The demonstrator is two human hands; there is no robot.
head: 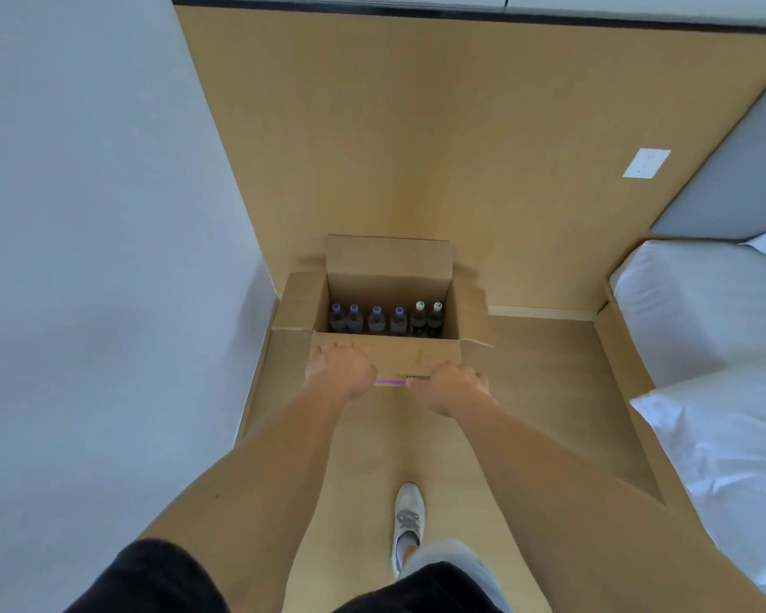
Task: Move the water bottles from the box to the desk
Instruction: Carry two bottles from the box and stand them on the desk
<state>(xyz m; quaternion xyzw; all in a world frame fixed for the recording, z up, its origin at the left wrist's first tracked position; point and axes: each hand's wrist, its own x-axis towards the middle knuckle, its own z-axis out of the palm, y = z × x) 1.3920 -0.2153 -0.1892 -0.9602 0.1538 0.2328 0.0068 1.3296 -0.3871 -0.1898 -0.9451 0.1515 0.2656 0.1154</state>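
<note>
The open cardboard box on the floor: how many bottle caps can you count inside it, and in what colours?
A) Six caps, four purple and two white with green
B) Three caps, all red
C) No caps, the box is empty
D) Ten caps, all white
A: inside the box six bottles stand in a row, four purple-capped bottles on the left and two white-and-green-capped bottles on the right.
</note>
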